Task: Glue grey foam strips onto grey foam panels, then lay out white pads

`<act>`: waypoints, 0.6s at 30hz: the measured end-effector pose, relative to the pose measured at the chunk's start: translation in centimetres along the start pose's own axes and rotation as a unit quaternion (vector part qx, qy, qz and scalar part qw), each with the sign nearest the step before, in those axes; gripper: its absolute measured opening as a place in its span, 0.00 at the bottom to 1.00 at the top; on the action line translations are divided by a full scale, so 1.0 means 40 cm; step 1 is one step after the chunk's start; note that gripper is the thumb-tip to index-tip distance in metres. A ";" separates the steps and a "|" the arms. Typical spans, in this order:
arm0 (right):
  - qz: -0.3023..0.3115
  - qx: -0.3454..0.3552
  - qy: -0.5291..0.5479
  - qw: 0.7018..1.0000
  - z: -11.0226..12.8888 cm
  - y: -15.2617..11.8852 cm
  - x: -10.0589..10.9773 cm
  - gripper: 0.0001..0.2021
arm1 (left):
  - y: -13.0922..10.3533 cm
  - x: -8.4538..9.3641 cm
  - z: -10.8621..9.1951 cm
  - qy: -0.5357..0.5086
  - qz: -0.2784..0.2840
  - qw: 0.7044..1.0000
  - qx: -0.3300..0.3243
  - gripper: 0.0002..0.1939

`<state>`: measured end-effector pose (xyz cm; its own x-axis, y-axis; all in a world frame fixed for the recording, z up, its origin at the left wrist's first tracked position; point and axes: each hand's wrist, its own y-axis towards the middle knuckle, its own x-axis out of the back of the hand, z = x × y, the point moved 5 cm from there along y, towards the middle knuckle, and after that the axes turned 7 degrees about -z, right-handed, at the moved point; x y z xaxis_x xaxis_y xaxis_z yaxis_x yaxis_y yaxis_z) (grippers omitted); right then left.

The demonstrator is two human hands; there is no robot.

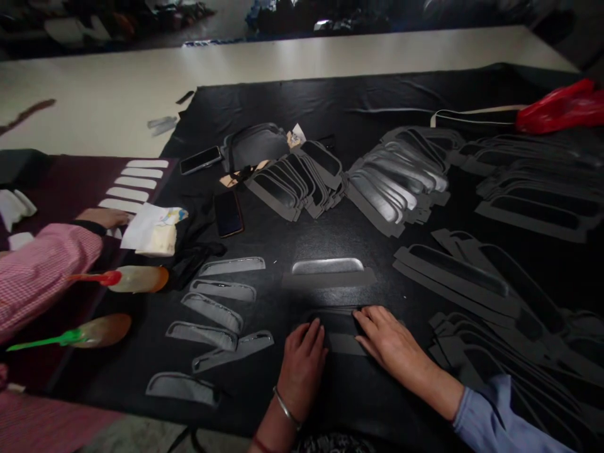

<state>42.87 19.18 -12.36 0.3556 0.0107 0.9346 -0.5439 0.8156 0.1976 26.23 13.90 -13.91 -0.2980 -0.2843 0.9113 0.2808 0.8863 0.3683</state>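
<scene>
In front of me a flat dark grey piece with a rounded upper edge [346,343] lies on the black table cover. My left hand [302,358], with a silver bangle on its wrist, rests at the piece's left end, fingers close together and laid down on it. At the right end my right hand [387,336] lies with stretched fingers, tips touching the piece's upper edge. The fingers partly hide both ends. Just beyond sits a similar piece with a shiny rounded panel [328,266]. Smaller curved grey pieces [212,313] with glossy edges are spread to the left.
Stacks of grey pieces [399,179] stand behind and along the right. Two phones, one being a dark phone [229,214], lie back left. A bottle with a red nozzle [139,279] and one with a green nozzle [101,331] lie near a co-worker's checked sleeve [51,264]. A red bag [561,110] sits far right.
</scene>
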 end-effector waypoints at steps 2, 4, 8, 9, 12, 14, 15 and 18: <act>0.004 0.000 -0.009 1.000 0.002 0.003 0.000 0.14 | -0.002 -0.003 0.000 -0.001 -0.011 1.000 0.002 0.16; 0.014 0.001 -0.019 1.000 0.005 0.005 -0.002 0.14 | -0.003 -0.004 0.000 -0.003 -0.019 1.000 -0.001 0.16; 0.007 -0.004 -0.021 1.000 0.002 -0.009 0.003 0.19 | -0.008 -0.005 -0.001 0.005 -0.029 0.999 -0.022 0.17; -0.005 -0.011 -0.016 1.000 -0.004 -0.019 0.009 0.20 | -0.009 -0.007 -0.001 0.008 -0.031 0.999 -0.025 0.17; -0.061 -0.068 0.000 0.996 -0.033 -0.067 0.037 0.17 | -0.015 -0.013 0.003 0.013 -0.038 0.999 -0.030 0.18; -0.095 -0.126 0.016 0.987 -0.058 -0.107 0.054 0.13 | -0.018 -0.017 0.005 0.016 -0.042 0.998 -0.034 0.18; -0.106 -0.156 0.028 0.982 -0.069 -0.125 0.058 0.12 | -0.018 -0.018 0.005 0.017 -0.043 0.998 -0.035 0.17; -0.115 -0.230 0.077 0.963 -0.092 -0.162 0.052 0.09 | -0.016 -0.017 0.005 0.015 -0.040 0.998 -0.038 0.17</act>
<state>49.91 16.03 -12.80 0.5546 -0.1437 0.8196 -0.0558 0.9763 0.2090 26.06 13.59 -14.79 -0.2953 -0.3656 0.8827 0.3257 0.8300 0.4527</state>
